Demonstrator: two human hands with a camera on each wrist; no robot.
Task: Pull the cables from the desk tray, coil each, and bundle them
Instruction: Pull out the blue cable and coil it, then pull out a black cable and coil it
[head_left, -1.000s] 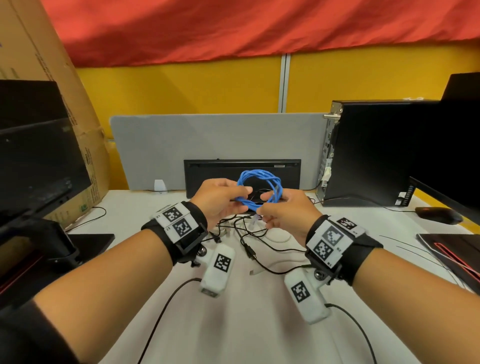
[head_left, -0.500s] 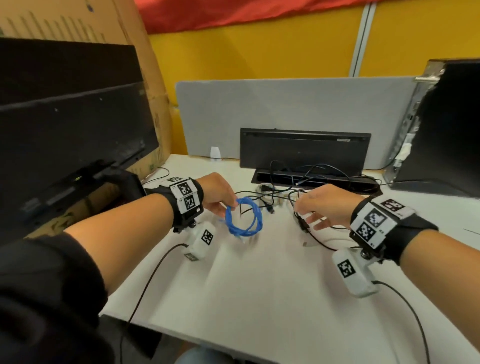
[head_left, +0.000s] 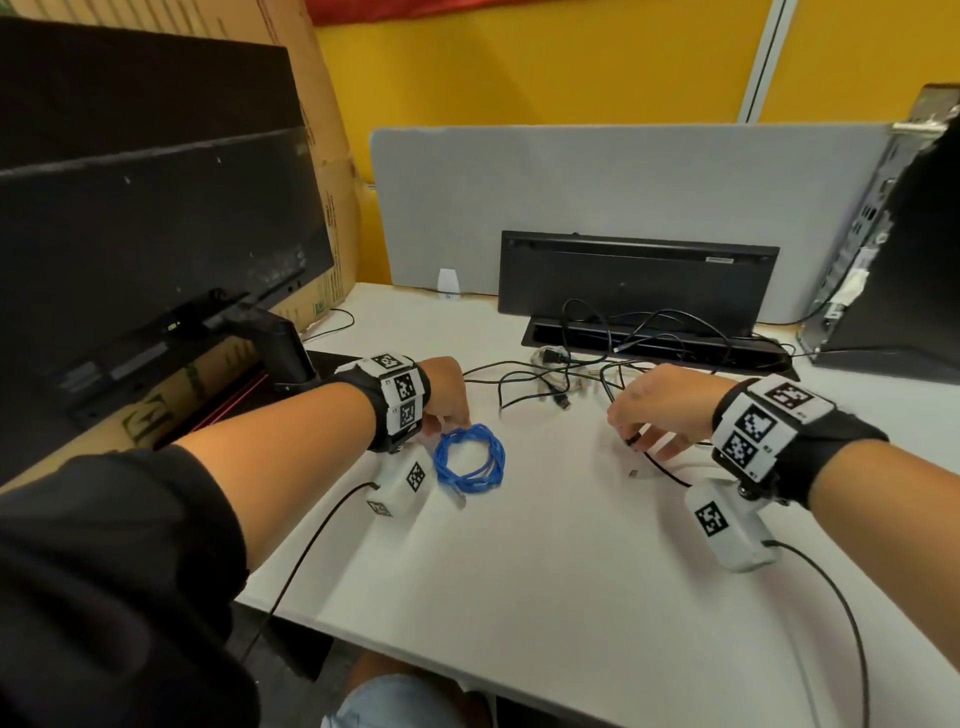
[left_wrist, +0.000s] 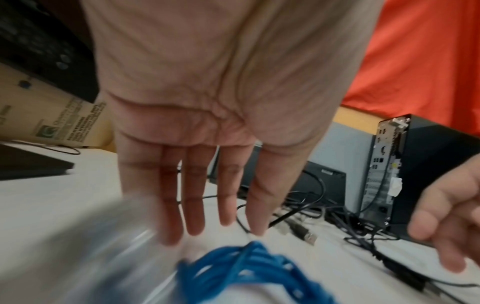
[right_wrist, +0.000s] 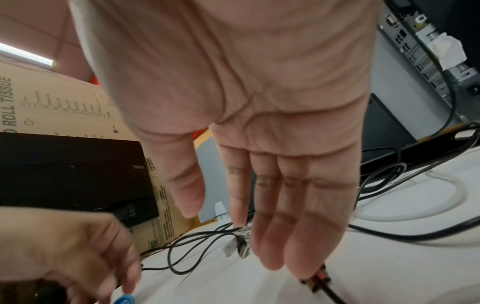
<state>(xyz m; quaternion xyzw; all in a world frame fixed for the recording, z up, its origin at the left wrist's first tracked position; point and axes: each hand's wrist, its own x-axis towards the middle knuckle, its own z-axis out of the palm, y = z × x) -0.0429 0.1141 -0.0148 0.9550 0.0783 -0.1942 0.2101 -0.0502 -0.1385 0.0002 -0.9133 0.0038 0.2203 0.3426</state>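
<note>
From the head view, the blue cable (head_left: 470, 462) lies flat on the smooth white desk (head_left: 545, 571) as a round coil of several thin, ribbed-looking loops, with one loose end trailing off its near edge toward the person. The left hand (head_left: 445, 392) sits at the coil's far left rim, fingertips down at it; whether they touch it cannot be told here. Well apart to the right, the right hand (head_left: 657, 410) hovers palm-down over a thin black cable (head_left: 660, 460) that curves away to the right. Behind both hands a tangle of black cables (head_left: 587, 364) spills from the long black desk tray (head_left: 649, 345), whose long axis runs left to right along a grey felt divider (head_left: 623, 208).

The left wrist view shows the left hand (left_wrist: 207, 144) with fingers straight and slightly spread, holding nothing, its tips just above the blurred blue cable (left_wrist: 246, 269) (the coil's braided texture reads better here). A metal USB plug (left_wrist: 309, 236) lies just beyond.

The right wrist view shows the right hand (right_wrist: 259, 144) flat and extended, gripping nothing; its fingertips (right_wrist: 306, 263) are at a black connector with red trim (right_wrist: 315, 279), a detail the head view leaves unclear.
</note>
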